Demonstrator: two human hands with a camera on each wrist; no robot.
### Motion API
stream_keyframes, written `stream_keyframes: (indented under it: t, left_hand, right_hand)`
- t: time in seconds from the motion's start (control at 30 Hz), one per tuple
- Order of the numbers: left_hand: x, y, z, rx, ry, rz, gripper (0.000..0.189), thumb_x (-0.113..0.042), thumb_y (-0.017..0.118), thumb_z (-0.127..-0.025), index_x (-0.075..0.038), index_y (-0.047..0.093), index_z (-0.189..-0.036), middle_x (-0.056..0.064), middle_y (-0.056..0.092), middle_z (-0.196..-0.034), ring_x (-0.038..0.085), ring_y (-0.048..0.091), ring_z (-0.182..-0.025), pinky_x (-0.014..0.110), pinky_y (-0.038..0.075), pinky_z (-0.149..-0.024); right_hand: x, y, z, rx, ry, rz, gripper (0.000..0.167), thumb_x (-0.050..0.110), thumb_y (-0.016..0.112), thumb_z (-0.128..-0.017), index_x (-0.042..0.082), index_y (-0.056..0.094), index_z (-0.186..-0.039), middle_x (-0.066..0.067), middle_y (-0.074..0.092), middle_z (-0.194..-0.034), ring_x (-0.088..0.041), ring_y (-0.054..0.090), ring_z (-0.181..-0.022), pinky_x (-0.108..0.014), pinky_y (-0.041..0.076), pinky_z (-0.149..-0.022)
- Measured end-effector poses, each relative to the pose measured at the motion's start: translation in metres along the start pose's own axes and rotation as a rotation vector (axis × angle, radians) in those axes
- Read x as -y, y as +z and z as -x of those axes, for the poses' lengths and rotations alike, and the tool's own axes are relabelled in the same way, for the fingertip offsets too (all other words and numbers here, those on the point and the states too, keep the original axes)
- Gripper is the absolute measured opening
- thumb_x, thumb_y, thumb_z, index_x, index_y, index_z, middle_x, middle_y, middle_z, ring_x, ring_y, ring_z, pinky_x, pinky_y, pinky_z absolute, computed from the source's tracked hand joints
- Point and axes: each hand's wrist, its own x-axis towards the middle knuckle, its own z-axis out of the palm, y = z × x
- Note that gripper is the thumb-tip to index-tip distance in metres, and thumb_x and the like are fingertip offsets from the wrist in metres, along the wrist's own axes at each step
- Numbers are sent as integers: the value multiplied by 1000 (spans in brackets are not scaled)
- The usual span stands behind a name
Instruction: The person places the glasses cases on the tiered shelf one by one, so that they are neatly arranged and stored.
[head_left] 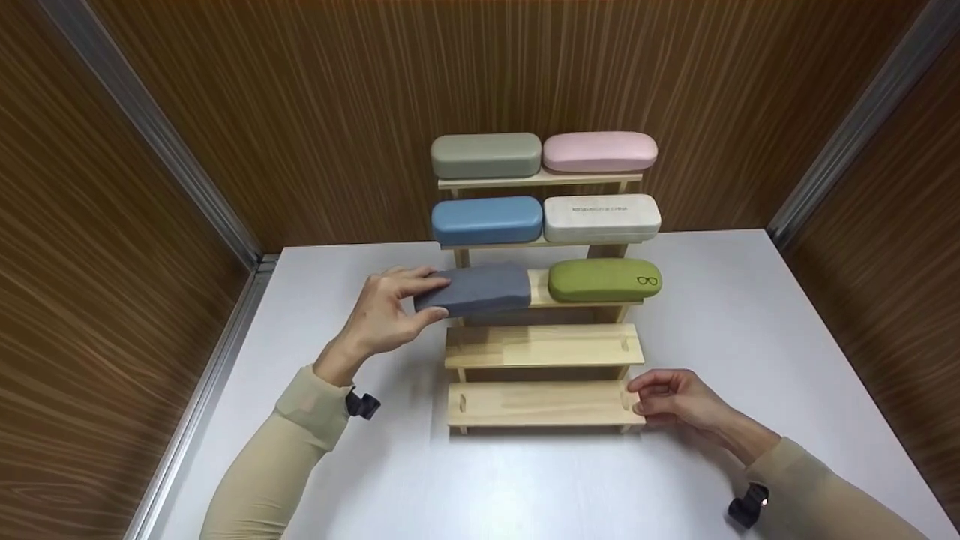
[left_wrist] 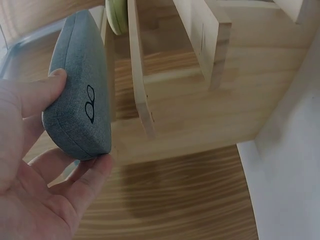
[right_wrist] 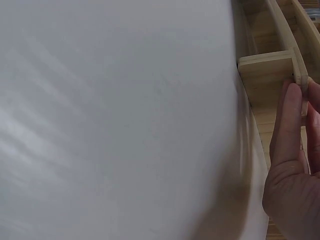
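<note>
My left hand (head_left: 384, 309) grips the left end of a grey-blue fabric glasses case (head_left: 487, 289), thumb at the front and fingers over the top. The case sits at the left of the middle step of a wooden tiered rack (head_left: 547, 405), slightly past the step's left end. In the left wrist view a small glasses drawing shows on the case (left_wrist: 82, 90). To its right on that step lies a green glasses case (head_left: 600, 280). My right hand (head_left: 686, 405) pinches the right end of the lowest step (right_wrist: 270, 65).
Above, a blue case (head_left: 487, 220) and a white case (head_left: 601, 217) share one step. A grey-green case (head_left: 486, 156) and a pink case (head_left: 600, 152) occupy the top. The rack stands on a white table (head_left: 360, 480), with wood-grain panels (head_left: 337, 112) around it.
</note>
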Motion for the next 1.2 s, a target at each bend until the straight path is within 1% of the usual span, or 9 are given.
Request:
stream_keyframes:
  t: [0.17, 0.3, 0.53, 0.73, 1.2]
  left_hand:
    - [-3, 7, -6, 9, 11, -5, 40, -18, 94, -90, -10, 86, -129, 22, 78, -141, 42, 73, -136, 60, 60, -116]
    - [-3, 13, -9, 9, 6, -6, 40, -19, 94, -91, -10, 86, -129, 21, 78, -142, 42, 73, -136, 60, 60, -115]
    - [-2, 19, -15, 23, 4, 13, 41, -19, 93, -91, -9, 85, -130, 20, 78, -143, 43, 72, -137, 59, 60, -117]
    - [-1, 24, -19, 35, 8, 10, 40, -20, 92, -92, -8, 85, -129, 19, 79, -141, 42, 72, -138, 58, 61, -117]
    - [9, 32, -23, 35, -24, -18, 40, -17, 92, -92, -8, 85, -130, 23, 77, -144, 44, 71, -138, 59, 57, -120]
  right_hand:
    - [-1, 0, -1, -2, -2, 2, 28, -5, 78, -95, 17, 83, -113, 11, 84, -101, -9, 80, -94, -26, 71, -82]
    - [-1, 0, -1, 1, -1, 2, 29, -5, 79, -94, 16, 83, -113, 10, 84, -101, -8, 81, -95, -26, 71, -82]
    - [-1, -2, -1, 12, -6, -12, 31, -7, 78, -94, 16, 83, -113, 9, 84, -101, -8, 80, -96, -26, 70, -85]
    - [-1, -2, -2, 21, -24, -15, 31, -7, 77, -95, 15, 83, -115, 9, 85, -103, -8, 80, -97, -25, 70, -85]
    - [0, -1, 0, 21, -39, -10, 30, -8, 77, -94, 14, 83, -115, 9, 85, -104, -9, 81, -97, -27, 71, -86]
